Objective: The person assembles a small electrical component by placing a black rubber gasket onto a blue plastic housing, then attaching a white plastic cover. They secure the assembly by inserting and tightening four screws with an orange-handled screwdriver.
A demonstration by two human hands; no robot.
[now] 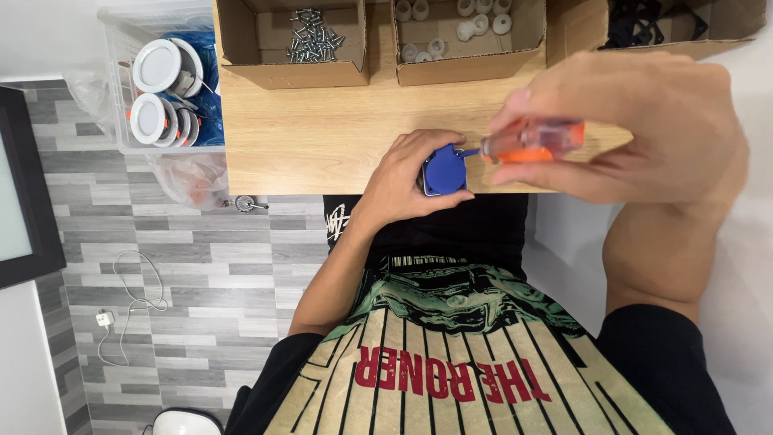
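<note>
hands: two
left hand (403, 179): holds one blue socket (445, 170) on desk (322, 137)
right hand (644, 129): grips one orange screwdriver (531, 141)
cardboard boxes: three

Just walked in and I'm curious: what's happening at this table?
A person steadies a small blue part against the near edge of a wooden table with the left hand. The right hand holds an orange-handled screwdriver, its tip at the part. Behind it stand cardboard boxes, one of screws and one of white rings.
</note>
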